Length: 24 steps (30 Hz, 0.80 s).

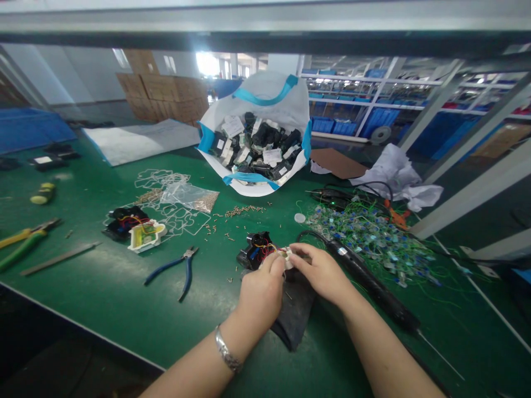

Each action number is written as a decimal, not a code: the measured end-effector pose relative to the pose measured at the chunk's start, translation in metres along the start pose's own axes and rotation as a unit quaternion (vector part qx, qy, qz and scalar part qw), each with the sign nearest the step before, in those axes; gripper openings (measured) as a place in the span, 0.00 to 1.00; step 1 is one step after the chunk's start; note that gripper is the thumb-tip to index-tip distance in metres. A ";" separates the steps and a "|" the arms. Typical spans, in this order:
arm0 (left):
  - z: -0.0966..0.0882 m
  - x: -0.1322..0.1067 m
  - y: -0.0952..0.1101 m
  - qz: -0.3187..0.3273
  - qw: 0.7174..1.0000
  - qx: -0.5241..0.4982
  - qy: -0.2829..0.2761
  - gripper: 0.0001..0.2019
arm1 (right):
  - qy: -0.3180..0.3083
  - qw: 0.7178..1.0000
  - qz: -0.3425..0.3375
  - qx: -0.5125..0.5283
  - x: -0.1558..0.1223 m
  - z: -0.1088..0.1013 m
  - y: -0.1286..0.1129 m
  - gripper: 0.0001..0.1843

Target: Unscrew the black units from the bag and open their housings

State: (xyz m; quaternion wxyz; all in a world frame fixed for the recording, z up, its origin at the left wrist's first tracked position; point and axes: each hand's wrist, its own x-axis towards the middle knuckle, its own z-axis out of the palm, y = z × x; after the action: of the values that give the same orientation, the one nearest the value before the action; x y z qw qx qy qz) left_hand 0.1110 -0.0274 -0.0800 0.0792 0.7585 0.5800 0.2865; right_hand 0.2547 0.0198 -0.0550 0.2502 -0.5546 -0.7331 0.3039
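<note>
While a large white bag with blue trim [269, 85] is standing at twelve o'clock from the hands, its mouth showing a heap of black and white parts, the person is holding a small white plastic piece [287, 260] at the clock's centre. The left hand [263, 284] is pinching it from one side, fingers bent almost fully inward; the right hand [316, 271] is gripping the other side between thumb and fingertips, its remaining fingers partly hidden. Just beside them, at ten o'clock, a black plastic housing with red and yellow wires [254, 251] is lying on the green tabletop [120, 293]. A dark cloth [296, 326] is spreading at six, blue-handled metal pliers [189, 252] are resting open at nine, and loose brass-coloured screws [243, 211] are scattering towards eleven.

To my eye, the step in hand is looking like two-handed adjustment of the white piece; the next move is probably calling for a steady pinch, keeping those thin wires unstrained.
</note>
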 end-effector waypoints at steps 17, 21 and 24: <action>-0.001 0.004 -0.005 -0.061 0.992 0.107 0.014 0.16 | 0.037 0.995 0.031 0.086 -0.012 0.025 -0.018 0.06; -0.007 0.003 -0.007 -0.071 0.989 0.129 0.018 0.11 | 0.061 0.955 0.056 0.283 -0.006 0.026 -0.015 0.10; -0.010 0.004 -0.010 -0.031 0.990 0.137 0.029 0.08 | 0.069 0.906 0.078 0.410 -0.005 0.030 -0.014 0.12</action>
State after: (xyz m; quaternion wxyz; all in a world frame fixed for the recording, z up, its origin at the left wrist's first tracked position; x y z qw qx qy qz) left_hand 0.0976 -0.0228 -0.0746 -0.0338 0.7352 0.6388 0.2241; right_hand 0.2255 0.0068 -0.0661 0.4807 -0.4780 -0.4793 0.5575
